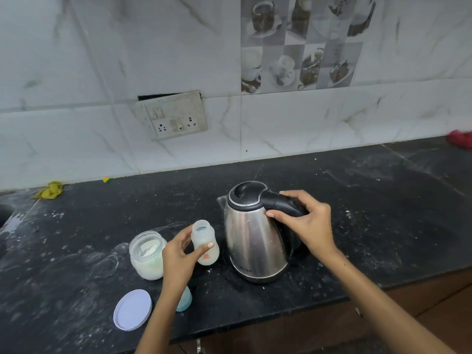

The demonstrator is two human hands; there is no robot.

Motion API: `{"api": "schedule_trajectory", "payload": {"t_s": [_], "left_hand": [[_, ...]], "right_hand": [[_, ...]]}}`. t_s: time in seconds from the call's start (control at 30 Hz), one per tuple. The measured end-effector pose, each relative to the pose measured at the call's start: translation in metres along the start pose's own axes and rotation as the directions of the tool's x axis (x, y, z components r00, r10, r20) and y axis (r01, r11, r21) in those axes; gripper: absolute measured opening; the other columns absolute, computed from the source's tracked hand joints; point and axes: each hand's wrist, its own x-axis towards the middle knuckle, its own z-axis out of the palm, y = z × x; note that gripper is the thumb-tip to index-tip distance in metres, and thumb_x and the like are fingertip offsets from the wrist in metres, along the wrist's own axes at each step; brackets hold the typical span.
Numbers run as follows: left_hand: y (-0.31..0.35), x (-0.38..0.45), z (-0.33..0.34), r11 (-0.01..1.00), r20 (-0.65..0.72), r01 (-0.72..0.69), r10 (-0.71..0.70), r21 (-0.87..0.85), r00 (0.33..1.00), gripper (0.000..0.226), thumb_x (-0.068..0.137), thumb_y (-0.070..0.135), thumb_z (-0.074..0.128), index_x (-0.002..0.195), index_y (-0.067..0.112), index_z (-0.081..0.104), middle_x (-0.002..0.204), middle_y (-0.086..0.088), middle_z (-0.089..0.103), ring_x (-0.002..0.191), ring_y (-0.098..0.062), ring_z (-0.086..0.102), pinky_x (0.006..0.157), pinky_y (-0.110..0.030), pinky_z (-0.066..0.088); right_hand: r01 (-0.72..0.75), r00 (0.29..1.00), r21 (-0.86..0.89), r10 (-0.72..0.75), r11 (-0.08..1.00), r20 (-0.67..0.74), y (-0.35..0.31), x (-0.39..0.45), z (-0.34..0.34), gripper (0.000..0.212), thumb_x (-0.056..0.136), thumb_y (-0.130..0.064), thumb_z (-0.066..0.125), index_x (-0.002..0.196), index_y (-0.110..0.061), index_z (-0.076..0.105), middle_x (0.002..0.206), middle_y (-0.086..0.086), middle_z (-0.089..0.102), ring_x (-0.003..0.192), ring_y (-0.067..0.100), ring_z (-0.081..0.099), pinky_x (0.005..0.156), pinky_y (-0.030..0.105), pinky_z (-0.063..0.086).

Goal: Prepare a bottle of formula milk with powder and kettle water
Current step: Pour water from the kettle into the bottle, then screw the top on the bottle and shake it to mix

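A small translucent baby bottle [204, 242] stands uncapped on the black counter [357, 200], with pale powder or liquid in its lower part. My left hand [178, 254] grips it from the left, thumb across its front. To its right stands a steel kettle [252, 244] with a black lid, spout turned left toward the bottle. My right hand [304, 223] is wrapped round the kettle's black handle [281, 203]. An open jar of white powder [148, 254] sits just left of my left hand.
The jar's pale round lid [132, 309] lies near the counter's front edge. A teal bottle cap [185, 300] shows partly behind my left forearm. A yellow cloth [51, 190] lies at the back left, a red item [459, 139] at the far right, a wall socket [176, 116] above.
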Motion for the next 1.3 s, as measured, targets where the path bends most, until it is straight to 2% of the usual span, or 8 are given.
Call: {"api": "schedule_trajectory", "payload": {"t_s": [0.37,0.53,0.63,0.73,0.87,1.03,1.17,1.3], "left_hand": [[0.001,-0.01,-0.004,0.997,-0.067,-0.038,0.042,0.065,0.997,0.056,0.065,0.011,0.085,0.117,0.018,0.066,0.112,0.006,0.07,0.108,-0.01,0.064,0.095,-0.033,0.05],[0.006,-0.021,-0.01,0.998,-0.101,-0.044,0.049,0.049,0.994,0.052,0.064,0.005,0.085,0.111,0.021,0.067,0.1,0.019,0.072,0.101,-0.002,0.066,0.082,-0.009,0.049],[0.011,-0.029,-0.016,0.997,-0.104,-0.044,0.05,0.059,0.993,0.05,0.066,0.005,0.084,0.11,0.022,0.068,0.099,0.025,0.071,0.101,0.003,0.064,0.082,-0.009,0.049],[0.017,-0.041,-0.025,0.996,-0.134,-0.062,0.069,0.057,0.989,0.049,0.066,0.006,0.085,0.111,0.017,0.069,0.104,0.013,0.072,0.104,-0.001,0.064,0.09,-0.017,0.051],[0.024,-0.054,-0.041,0.997,-0.175,-0.056,0.064,0.05,0.982,0.046,0.063,0.008,0.087,0.101,0.029,0.071,0.098,0.018,0.073,0.101,-0.001,0.066,0.087,-0.017,0.052],[0.03,-0.069,-0.071,0.996,-0.19,-0.054,0.067,0.073,0.979,0.05,0.063,0.003,0.085,0.102,0.03,0.068,0.096,0.027,0.071,0.098,0.001,0.066,0.081,-0.012,0.051],[0.027,-0.077,-0.095,0.997,-0.193,-0.045,0.056,0.061,0.98,0.051,0.066,0.004,0.084,0.111,0.021,0.067,0.104,0.017,0.072,0.099,0.0,0.067,0.083,-0.014,0.052],[0.02,-0.079,-0.116,0.999,-0.18,-0.028,0.032,0.026,0.983,0.053,0.066,0.007,0.084,0.114,0.016,0.065,0.109,0.008,0.071,0.102,-0.007,0.066,0.087,-0.021,0.053]], "right_hand": [[0.007,0.984,0.012,-0.005,1.0,-0.177,0.016,-0.046,0.034,0.045,0.062,-0.028,0.089,0.099,-0.009,0.071,0.083,-0.006,0.072,0.075,-0.004,0.065,0.072,0.009,0.048],[-0.013,0.991,-0.037,0.008,0.999,-0.13,0.013,-0.051,0.035,0.046,0.068,-0.036,0.083,0.103,-0.011,0.066,0.083,-0.009,0.068,0.073,-0.004,0.062,0.069,0.009,0.047],[-0.026,0.999,-0.154,0.019,0.988,-0.051,0.01,-0.053,0.031,0.048,0.075,-0.046,0.076,0.11,-0.018,0.061,0.093,-0.007,0.067,0.082,0.003,0.061,0.072,0.018,0.05],[0.068,0.996,-0.358,-0.083,0.931,-0.028,0.007,-0.061,0.027,0.05,0.08,-0.046,0.072,0.117,-0.014,0.059,0.115,0.001,0.061,0.104,0.014,0.053,0.086,0.023,0.045],[0.291,0.94,-0.346,-0.334,0.892,-0.07,-0.016,-0.082,0.035,0.03,0.081,-0.021,0.077,0.105,-0.006,0.067,0.112,0.01,0.064,0.105,0.021,0.057,0.091,0.031,0.043],[0.348,0.912,-0.115,-0.307,0.93,0.273,-0.035,-0.123,0.09,0.012,0.085,-0.018,0.072,0.093,-0.01,0.07,0.098,0.001,0.066,0.092,0.016,0.059,0.078,0.028,0.049],[0.138,0.77,-0.192,0.017,0.972,0.638,-0.029,-0.142,0.154,0.043,0.084,-0.031,0.069,0.123,-0.018,0.057,0.126,-0.001,0.054,0.116,0.017,0.05,0.091,0.036,0.05],[0.123,0.646,-0.33,0.177,0.936,0.743,-0.033,-0.148,0.195,0.066,0.084,-0.03,0.07,0.143,-0.025,0.04,0.15,0.002,0.036,0.135,0.021,0.038,0.104,0.037,0.042]]}}
